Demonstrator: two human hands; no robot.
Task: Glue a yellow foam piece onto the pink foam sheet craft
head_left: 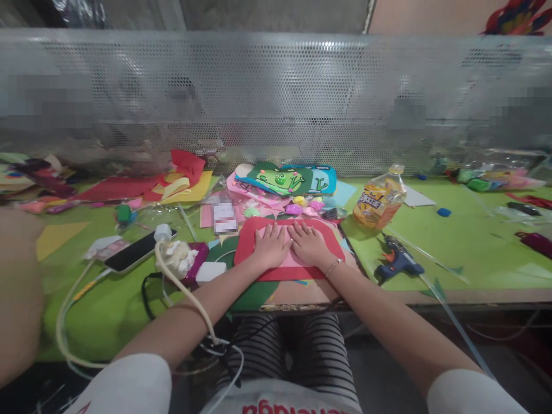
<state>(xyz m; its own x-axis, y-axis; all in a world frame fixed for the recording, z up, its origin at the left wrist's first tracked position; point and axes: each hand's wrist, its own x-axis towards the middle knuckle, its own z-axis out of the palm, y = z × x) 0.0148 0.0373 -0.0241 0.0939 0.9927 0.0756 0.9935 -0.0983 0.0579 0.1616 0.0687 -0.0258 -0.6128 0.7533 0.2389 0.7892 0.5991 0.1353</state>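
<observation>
At the centre of the frame, a red sheet (246,244), smooth and matte with broadly rounded corners, bearing a paler pink panel (290,260) in its middle. Flat on the pink, left hand (272,247) and right hand (309,244) side by side, fingers stretched out straight and slightly fanned, palms down, nothing gripped. Around the right wrist, a thin bracelet (334,267).

Beneath the sheet, a pinkish board (319,290) with a ragged front edge, on a lime-green tabletop (474,241). Just above the sheet, small glossy bags (308,207) of pink, yellow and purple material; behind these, a flat cutout (284,179) in layered green and blue with curling outlines. Left of the bags, a white card (224,217), print blurred.

Right of centre, a clear, ridged plastic bottle (379,198) with an orange label, tilted in view; below it, a dark blue glue gun (401,265) with an orange trigger. Farther right, a small rounded blue lump (444,212).

Left of centre, a slim, glassy black phone (133,252) beside a purple container (198,261) with crumpled white matter. In the upper left, creased red and yellow sheets (121,188). Across the top, a grey perforated metal panel (276,98).
</observation>
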